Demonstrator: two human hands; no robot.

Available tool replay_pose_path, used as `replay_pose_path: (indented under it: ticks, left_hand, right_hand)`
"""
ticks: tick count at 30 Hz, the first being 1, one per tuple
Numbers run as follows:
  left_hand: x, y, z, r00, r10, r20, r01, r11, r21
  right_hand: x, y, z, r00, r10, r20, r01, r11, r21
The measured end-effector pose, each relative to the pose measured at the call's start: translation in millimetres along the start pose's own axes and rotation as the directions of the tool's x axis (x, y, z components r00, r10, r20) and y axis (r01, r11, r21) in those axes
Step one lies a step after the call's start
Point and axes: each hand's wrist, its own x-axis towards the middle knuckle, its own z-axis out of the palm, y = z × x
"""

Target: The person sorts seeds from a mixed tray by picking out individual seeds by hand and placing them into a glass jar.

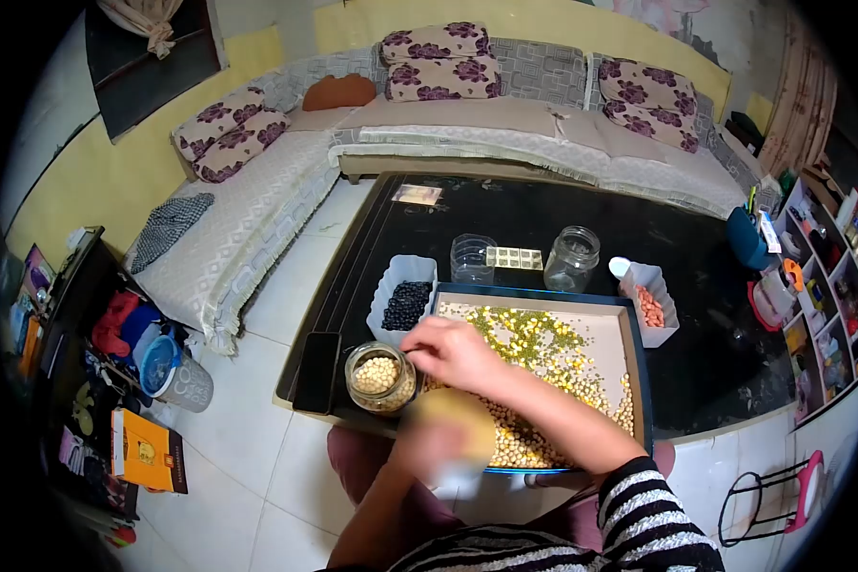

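Observation:
A glass jar (379, 379) of pale soybeans stands by the left front corner of a shallow box (601, 319). My right hand (458, 353) reaches over the box to the jar's right rim, fingers bent and pinched together; what they hold, if anything, is too small to make out. In front of the box, my left hand (431, 440) is blurred and grips a round yellow disc (472, 424) that overlaps the box edge in this view. Inside the box lie mixed green mung beans (520, 329), yellow corn kernels and, nearest me, pale soybeans (524, 446).
Behind the jar is a plastic tub (387, 296) of black beans, with a phone (316, 374) at left. Two clear jars (572, 259) stand behind the box. A tub (663, 322) of reddish peanuts is right. A shelf organiser (820, 276) borders the black table.

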Motion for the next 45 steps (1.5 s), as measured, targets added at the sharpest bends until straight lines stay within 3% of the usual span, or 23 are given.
replay_pose_path:
  ticks: [5,8,11,17,19,31,37,39,43,44,45]
  left_hand:
    - [5.6,26.1,-11.8,0.999,0.032,0.009,-0.033,0.989,0.142]
    - [5.8,26.9,-12.1,1.0,0.003,0.018,-0.006,0.988,0.152]
    - [5.9,26.6,-11.9,0.999,0.001,0.032,-0.006,0.986,0.167]
    - [6.0,26.9,-10.9,1.0,0.021,0.009,-0.023,0.985,0.169]
    - [5.6,26.3,-10.5,1.0,0.026,0.003,-0.026,0.988,0.154]
    - [4.6,27.5,-11.7,0.999,0.032,-0.007,-0.031,0.987,0.159]
    - [4.0,25.0,-10.0,0.999,0.033,-0.019,-0.03,0.988,0.154]
    - [4.0,25.8,-10.4,1.0,0.012,-0.009,-0.011,0.985,0.171]
    - [5.0,27.5,-11.7,1.0,0.015,0.018,-0.018,0.984,0.178]
    - [4.9,27.7,-11.6,1.0,0.019,0.011,-0.021,0.985,0.174]
    - [5.0,27.9,-11.8,1.0,0.023,0.004,-0.024,0.985,0.169]
  right_hand:
    - [-44.1,54.7,-46.5,0.952,0.306,0.003,-0.299,0.933,-0.199]
    - [-77.4,89.6,-49.5,0.936,0.351,0.027,-0.319,0.877,-0.358]
    - [-95.4,91.7,-45.9,0.898,0.434,0.078,-0.382,0.854,-0.353]
    - [-98.5,98.7,-35.5,0.94,0.313,0.137,-0.231,0.878,-0.42]
    - [-96.3,92.1,-36.2,0.899,0.392,0.196,-0.263,0.84,-0.475]
    - [-94.6,88.4,-33.9,0.863,0.469,0.188,-0.284,0.757,-0.588]
    - [-84.3,85.7,-37.4,0.934,0.31,0.177,-0.161,0.808,-0.566]
    - [-58.2,47.9,-44.0,0.947,0.315,0.06,-0.282,0.907,-0.313]
    - [-13.6,-8.0,-27.4,0.996,0.094,0.001,-0.093,0.989,-0.118]
    - [-5.0,-8.6,-16.6,0.998,-0.065,-0.016,0.063,0.989,-0.137]
    - [0.5,-16.6,-7.6,0.998,-0.063,-0.001,0.063,0.994,-0.095]
